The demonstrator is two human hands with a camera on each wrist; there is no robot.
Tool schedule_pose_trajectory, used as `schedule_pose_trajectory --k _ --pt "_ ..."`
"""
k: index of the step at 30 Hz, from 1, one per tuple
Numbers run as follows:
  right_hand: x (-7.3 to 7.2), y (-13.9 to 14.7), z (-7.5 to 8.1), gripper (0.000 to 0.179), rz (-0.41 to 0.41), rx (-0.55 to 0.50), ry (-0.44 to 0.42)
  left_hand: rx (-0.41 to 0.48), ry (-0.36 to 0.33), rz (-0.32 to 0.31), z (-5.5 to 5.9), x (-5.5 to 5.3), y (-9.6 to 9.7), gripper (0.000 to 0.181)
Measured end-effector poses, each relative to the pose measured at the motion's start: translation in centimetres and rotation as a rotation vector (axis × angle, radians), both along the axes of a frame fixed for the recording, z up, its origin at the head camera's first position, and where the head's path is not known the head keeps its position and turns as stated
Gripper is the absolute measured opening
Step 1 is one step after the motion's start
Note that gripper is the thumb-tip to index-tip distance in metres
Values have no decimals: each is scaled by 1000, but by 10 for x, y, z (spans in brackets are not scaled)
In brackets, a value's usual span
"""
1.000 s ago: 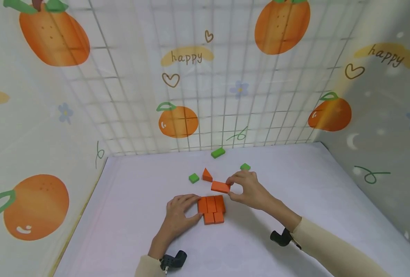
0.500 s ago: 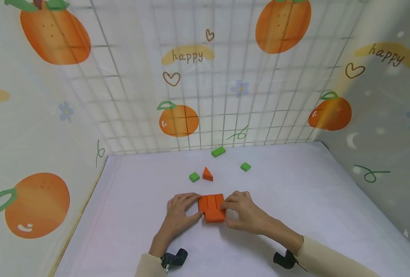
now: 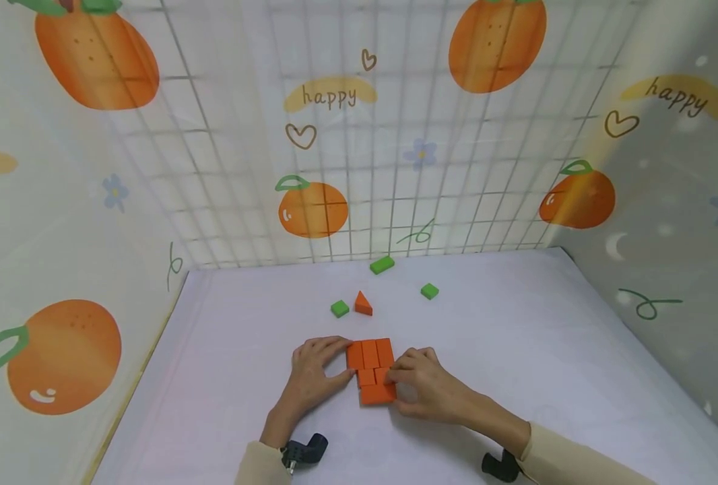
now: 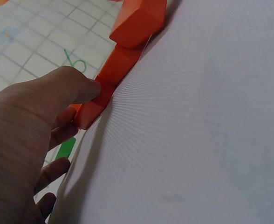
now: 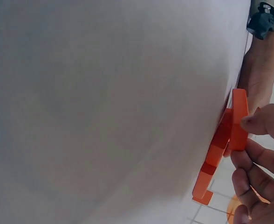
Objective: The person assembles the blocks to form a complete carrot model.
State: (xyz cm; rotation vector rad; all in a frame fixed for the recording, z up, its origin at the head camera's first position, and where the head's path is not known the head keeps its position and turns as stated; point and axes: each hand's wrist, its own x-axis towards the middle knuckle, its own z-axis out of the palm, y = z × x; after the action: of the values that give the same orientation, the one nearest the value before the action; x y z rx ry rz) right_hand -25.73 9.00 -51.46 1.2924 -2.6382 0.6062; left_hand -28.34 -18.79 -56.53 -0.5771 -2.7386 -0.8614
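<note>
In the head view, my right hand (image 3: 428,387) pinches one end of an orange rectangular block (image 3: 374,395), which lies crosswise at the near side of a flat orange group. The right wrist view shows the thumb and fingers on this orange block (image 5: 239,107). That group has three upright blocks (image 3: 369,353) side by side and two smaller blocks (image 3: 366,377) below them. My left hand (image 3: 315,370) holds the leftmost orange block (image 3: 355,354) between forefinger and thumb. In the left wrist view, the thumb presses its near end.
Beyond the group, an orange triangular block (image 3: 363,306) stands beside a small green block (image 3: 339,308). Another small green block (image 3: 430,291) lies to the right, and a longer green block (image 3: 382,265) near the back edge. Printed curtains (image 3: 232,202) border the white table (image 3: 244,303).
My right hand has brought the orange rectangular block from beyond the group over it to its near side. The left hand has stayed at the group's left edge.
</note>
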Motion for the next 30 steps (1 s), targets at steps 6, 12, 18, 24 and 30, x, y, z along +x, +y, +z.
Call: schedule_pose_trajectory --k 6,12,18,24,30 --pt "-4 -1 -4 28 6 27 36 8 15 -5 1 -2 -1 51" --pt "-7 -1 -6 29 14 63 84 -4 23 -6 1 -4 -2 51" --pt "-21 0 8 24 -31 29 12 8 15 -3 1 -4 -2 51" --pt "-54 -5 20 22 -163 -57 -50 6 -43 22 -1 -2 -2 52" --pt "-87 -15 23 25 -271 -109 -48 9 -56 21 -3 -1 2 52"
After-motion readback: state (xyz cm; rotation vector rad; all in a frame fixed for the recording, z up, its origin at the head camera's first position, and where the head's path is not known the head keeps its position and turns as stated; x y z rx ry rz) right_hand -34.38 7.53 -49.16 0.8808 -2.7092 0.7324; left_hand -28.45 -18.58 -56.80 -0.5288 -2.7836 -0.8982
